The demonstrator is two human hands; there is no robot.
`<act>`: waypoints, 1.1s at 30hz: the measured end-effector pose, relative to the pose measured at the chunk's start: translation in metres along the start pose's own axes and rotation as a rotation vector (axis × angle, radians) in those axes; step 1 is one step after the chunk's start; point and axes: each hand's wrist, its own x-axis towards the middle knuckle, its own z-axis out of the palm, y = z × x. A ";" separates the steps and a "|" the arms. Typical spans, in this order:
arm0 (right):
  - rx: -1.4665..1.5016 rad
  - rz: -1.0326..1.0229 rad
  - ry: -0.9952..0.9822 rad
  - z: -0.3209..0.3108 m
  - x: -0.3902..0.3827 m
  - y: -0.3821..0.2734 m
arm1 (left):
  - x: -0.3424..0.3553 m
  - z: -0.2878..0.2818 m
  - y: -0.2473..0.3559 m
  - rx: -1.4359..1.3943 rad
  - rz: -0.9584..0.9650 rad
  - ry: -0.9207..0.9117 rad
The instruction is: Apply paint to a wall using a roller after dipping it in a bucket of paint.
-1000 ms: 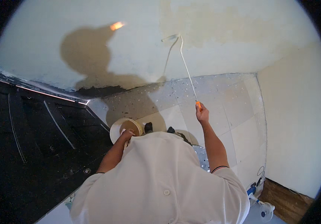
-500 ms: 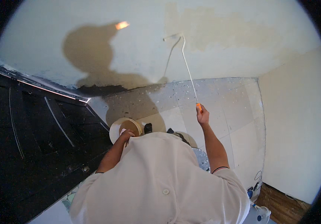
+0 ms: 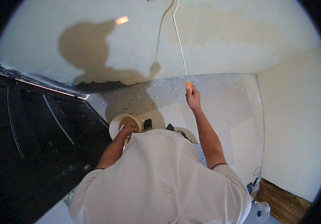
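Observation:
My right hand (image 3: pixel 193 99) is closed round the orange handle of a paint roller (image 3: pixel 180 44), its arm stretched forward. The roller's thin, bent metal rod reaches up across the wall (image 3: pixel 220 56); only a sliver of the roller head shows at the top edge of the picture. My left hand (image 3: pixel 128 129) is closed at the near side of a cream bucket (image 3: pixel 114 128), gripping it by the rim. A small white bit shows beside those fingers; I cannot make out what it is. Darker, damp-looking patches mark the wall to the right of the rod.
A black panelled door (image 3: pixel 33 130) stands at the left. Pale floor tiles (image 3: pixel 213 112) speckled with paint run along the wall's foot. Near my right side, a speckled blue-grey round surface (image 3: pixel 200 154) shows partly. Cables (image 3: pixel 257 175) and a clear container (image 3: pixel 262 212) lie at the lower right.
My right hand has moved forward and slightly left, carrying the roller head up the wall to the top edge of the picture. My left hand stays at the bucket.

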 end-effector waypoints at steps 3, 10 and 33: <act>0.092 0.077 -0.035 0.002 -0.010 0.011 | -0.001 0.002 0.001 0.049 -0.020 0.039; 0.101 0.152 -0.050 0.008 -0.052 0.076 | -0.009 0.002 -0.045 -0.016 0.085 0.014; 0.111 0.095 -0.045 0.019 -0.015 0.019 | -0.044 -0.015 -0.017 0.168 0.110 0.108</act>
